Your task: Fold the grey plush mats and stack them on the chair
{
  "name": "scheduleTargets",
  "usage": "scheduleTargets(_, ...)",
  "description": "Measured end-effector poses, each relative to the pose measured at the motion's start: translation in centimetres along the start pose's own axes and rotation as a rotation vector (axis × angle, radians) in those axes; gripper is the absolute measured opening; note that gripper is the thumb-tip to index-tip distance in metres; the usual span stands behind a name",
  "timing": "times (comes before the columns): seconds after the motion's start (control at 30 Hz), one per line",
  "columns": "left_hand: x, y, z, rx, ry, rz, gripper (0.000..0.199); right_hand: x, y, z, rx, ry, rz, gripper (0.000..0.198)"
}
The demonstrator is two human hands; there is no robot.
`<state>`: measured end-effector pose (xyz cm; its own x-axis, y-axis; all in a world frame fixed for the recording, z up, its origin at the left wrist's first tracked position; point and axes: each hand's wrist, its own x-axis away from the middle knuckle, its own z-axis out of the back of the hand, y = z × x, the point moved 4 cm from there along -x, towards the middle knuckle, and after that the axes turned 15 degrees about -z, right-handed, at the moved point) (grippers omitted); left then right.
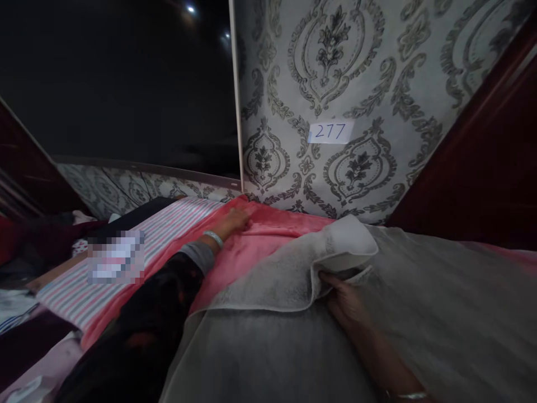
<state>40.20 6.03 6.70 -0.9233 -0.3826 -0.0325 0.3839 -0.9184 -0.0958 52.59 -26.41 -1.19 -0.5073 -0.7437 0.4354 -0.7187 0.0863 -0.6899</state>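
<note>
Grey blanket [293,313] fills the lower frame, its corner folded back. Right hand [344,299] pinches that fold at centre; left hand [235,221] lies flat and open on the pink blanket [268,235] beyond. Best kept taut, edges aligned.

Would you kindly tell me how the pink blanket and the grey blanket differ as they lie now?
The plush pink blanket lies flat underneath; the fuzzy grey blanket lies over it, one corner folded back. The left hand rests flat on the pink blanket; the right hand grips the grey blanket's folded edge. Pink reaches the patterned wall; grey lies nearer the camera. Both look soft.
</note>
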Motion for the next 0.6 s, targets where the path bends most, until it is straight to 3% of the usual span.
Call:
scheduleTargets(0.13, -0.6, -1.6, 1.9, -0.067, 0.143, 0.065, 0.033, 0.4, 0.0, -0.4, 0.031, -0.03, 0.017, 0.039)
scheduleTargets(0.23, -0.8, -2.0, 1.6, -0.052, 0.213, 0.124, 0.039, 0.6, -0.1, -0.8, 0.041, -0.064, 0.038, 0.038)
scheduleTargets(0.47, -0.7, -4.3, -0.6, 0.181, 0.213, 0.177, 0.013, 0.8, -0.3, -1.0, 0.018, -0.041, 0.003, 0.039)
scheduleTargets(0.6, 0.2, -6.3, 0.1, 0.406, 0.212, 0.176, 0.02, 0.7, -0.2, -1.0, 0.008, -0.028, -0.009, 0.04)
